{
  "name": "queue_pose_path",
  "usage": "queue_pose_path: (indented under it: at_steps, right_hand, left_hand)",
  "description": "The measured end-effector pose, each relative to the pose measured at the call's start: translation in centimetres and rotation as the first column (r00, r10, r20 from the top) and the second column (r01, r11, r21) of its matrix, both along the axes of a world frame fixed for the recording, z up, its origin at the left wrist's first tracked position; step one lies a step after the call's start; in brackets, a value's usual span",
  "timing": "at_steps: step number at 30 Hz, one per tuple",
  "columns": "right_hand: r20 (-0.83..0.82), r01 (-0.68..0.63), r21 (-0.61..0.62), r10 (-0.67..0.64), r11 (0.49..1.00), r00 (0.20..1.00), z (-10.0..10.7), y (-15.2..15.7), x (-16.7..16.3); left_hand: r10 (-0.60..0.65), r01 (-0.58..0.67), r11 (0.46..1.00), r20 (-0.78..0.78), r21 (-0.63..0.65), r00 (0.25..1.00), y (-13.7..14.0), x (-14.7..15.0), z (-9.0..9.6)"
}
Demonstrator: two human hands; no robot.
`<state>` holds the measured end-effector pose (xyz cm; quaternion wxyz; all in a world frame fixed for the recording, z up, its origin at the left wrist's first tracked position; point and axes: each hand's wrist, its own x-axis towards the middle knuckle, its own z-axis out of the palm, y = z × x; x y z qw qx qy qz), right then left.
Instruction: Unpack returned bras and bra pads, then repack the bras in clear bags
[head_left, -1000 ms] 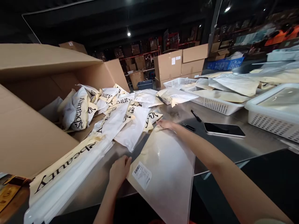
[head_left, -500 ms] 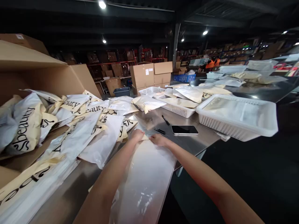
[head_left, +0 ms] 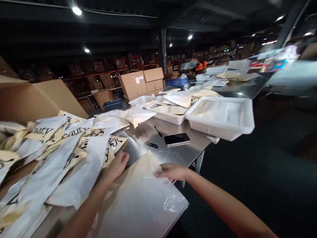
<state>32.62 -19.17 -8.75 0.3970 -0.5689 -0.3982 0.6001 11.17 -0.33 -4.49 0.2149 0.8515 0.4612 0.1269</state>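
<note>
A translucent plastic mailer bag [head_left: 138, 201] with a cream-coloured far corner lies in front of me, its lower part running out of view. My right hand [head_left: 172, 172] grips its right edge, thumb on top and fingertips at the film. My left hand [head_left: 119, 167] is off the bag's left side, fingers curled together with nothing visible in them. Past the left hand lies a heap of packed bags [head_left: 81, 165] with black lettering. Beyond the bag's corner are a phone [head_left: 177, 139], a black pen [head_left: 158, 131] and a dark pen-like tool [head_left: 151, 144].
White plastic baskets [head_left: 218, 130] holding flat bags stand along the far side of the metal table [head_left: 195, 148]. An open cardboard box [head_left: 49, 99] is at the left. The table's right edge drops to dark floor. More cartons [head_left: 133, 86] stand behind.
My left hand has let go of the bag's far end and moved left. The right hand has come nearer with the bag, which has turned and shifted left. The view has swung right.
</note>
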Motion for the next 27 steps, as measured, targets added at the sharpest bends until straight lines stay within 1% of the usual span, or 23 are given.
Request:
queue_pose_path:
  at_steps: [1, 2, 3, 4, 5, 6, 7, 8, 11, 13, 14, 15, 16, 17, 18, 19, 20, 21, 22, 23, 24, 25, 27]
  right_hand:
    - [-0.142, 0.07, 0.037, -0.064, 0.997, 0.988, -0.3, -0.9, -0.4]
    - [-0.298, 0.178, 0.067, -0.151, 0.982, 0.943, -0.6, -1.8, -1.0]
    - [-0.451, 0.317, 0.077, -0.251, 0.945, 0.857, -1.1, -2.7, -1.8]
    - [-0.588, 0.461, 0.054, -0.345, 0.886, 0.732, -1.7, -3.5, -2.9]
    - [-0.688, 0.594, 0.01, -0.425, 0.804, 0.588, -2.4, -4.3, -4.2]
    - [-0.742, 0.699, -0.035, -0.487, 0.714, 0.46, -3.2, -5.1, -5.6]
    - [-0.756, 0.773, -0.074, -0.541, 0.63, 0.369, -4.0, -5.7, -7.2]
    - [-0.743, 0.816, -0.103, -0.589, 0.568, 0.316, -4.9, -6.3, -8.8]
    - [-0.671, 0.832, -0.136, -0.667, 0.538, 0.322, -6.6, -7.6, -12.3]
    - [-0.61, 0.864, -0.189, -0.745, 0.466, 0.269, -6.9, -8.2, -13.3]
    - [-0.583, 0.872, -0.217, -0.775, 0.439, 0.245, -6.7, -8.4, -13.6]
    - [-0.569, 0.855, -0.238, -0.78, 0.46, 0.261, -6.6, -8.5, -13.7]
    - [-0.576, 0.81, -0.249, -0.753, 0.531, 0.317, -6.4, -8.6, -14.0]
    - [-0.604, 0.737, -0.231, -0.688, 0.635, 0.403, -6.3, -8.7, -14.4]
    - [-0.641, 0.643, -0.171, -0.579, 0.747, 0.503, -6.2, -8.6, -15.0]
    - [-0.668, 0.53, -0.078, -0.439, 0.844, 0.601, -6.3, -8.4, -15.7]
    - [-0.667, 0.428, 0.018, -0.308, 0.904, 0.679, -6.4, -8.1, -16.4]
    - [-0.636, 0.358, 0.102, -0.216, 0.928, 0.741, -6.5, -7.7, -17.1]
    - [-0.583, 0.318, 0.162, -0.17, 0.934, 0.795, -6.5, -7.2, -17.7]
    - [-0.525, 0.301, 0.181, -0.167, 0.936, 0.835, -6.4, -6.7, -18.1]
    - [-0.48, 0.309, 0.162, -0.199, 0.937, 0.854, -6.0, -6.1, -18.2]
    - [-0.462, 0.343, 0.12, -0.254, 0.932, 0.85, -5.5, -5.7, -18.0]
    - [-0.511, 0.429, 0.009, -0.365, 0.903, 0.778, -3.9, -4.9, -17.0]
  left_hand:
    - [-0.015, 0.015, 1.0, -0.014, -0.019, 1.0, -0.3, -2.0, -0.5]
    - [-0.033, 0.032, 0.998, -0.033, -0.047, 0.999, -0.6, -4.0, -1.1]
    - [-0.062, 0.058, 0.995, -0.043, -0.086, 0.997, -0.8, -5.8, -1.9]
    - [-0.067, 0.061, 0.987, -0.038, -0.146, 0.997, -1.0, -7.5, -2.8]
    - [-0.043, 0.038, 0.985, -0.031, -0.168, 0.999, -1.2, -9.0, -3.7]
    - [-0.004, -0.001, 0.985, -0.03, -0.175, 1.0, -1.4, -10.1, -4.6]
    - [0.043, -0.047, 0.984, -0.026, -0.17, 0.999, -1.6, -10.9, -5.2]
    - [0.09, -0.093, 0.984, -0.024, -0.152, 0.996, -1.7, -11.5, -5.7]
    - [0.176, -0.177, 0.976, -0.015, -0.127, 0.984, -2.0, -12.1, -6.1]
    - [0.203, -0.202, 0.972, 0.002, -0.122, 0.979, -2.2, -12.2, -5.8]
    - [0.219, -0.216, 0.969, 0.013, -0.118, 0.976, -2.4, -12.3, -5.7]
    - [0.24, -0.235, 0.965, 0.033, -0.114, 0.97, -2.6, -12.4, -5.6]
    - [0.265, -0.257, 0.959, 0.057, -0.117, 0.963, -2.8, -12.6, -5.7]
    - [0.296, -0.284, 0.95, 0.084, -0.126, 0.952, -3.1, -12.7, -5.8]
    - [0.332, -0.316, 0.938, 0.111, -0.141, 0.937, -3.4, -12.8, -5.9]
    - [0.365, -0.342, 0.926, 0.142, -0.158, 0.92, -3.7, -12.9, -6.0]
    - [0.388, -0.359, 0.916, 0.174, -0.176, 0.905, -4.1, -13.0, -6.1]
    - [0.403, -0.367, 0.91, 0.207, -0.193, 0.891, -4.4, -13.2, -6.2]
    - [0.414, -0.369, 0.905, 0.235, -0.213, 0.879, -4.7, -13.5, -6.3]
    - [0.431, -0.377, 0.896, 0.26, -0.235, 0.864, -5.0, -13.9, -6.3]
    - [0.444, -0.377, 0.887, 0.271, -0.266, 0.854, -5.2, -14.6, -6.3]
    - [0.459, -0.38, 0.879, 0.293, -0.289, 0.839, -5.4, -15.5, -6.3]
    - [0.472, -0.379, 0.876, 0.373, -0.298, 0.799, -5.7, -17.4, -6.7]
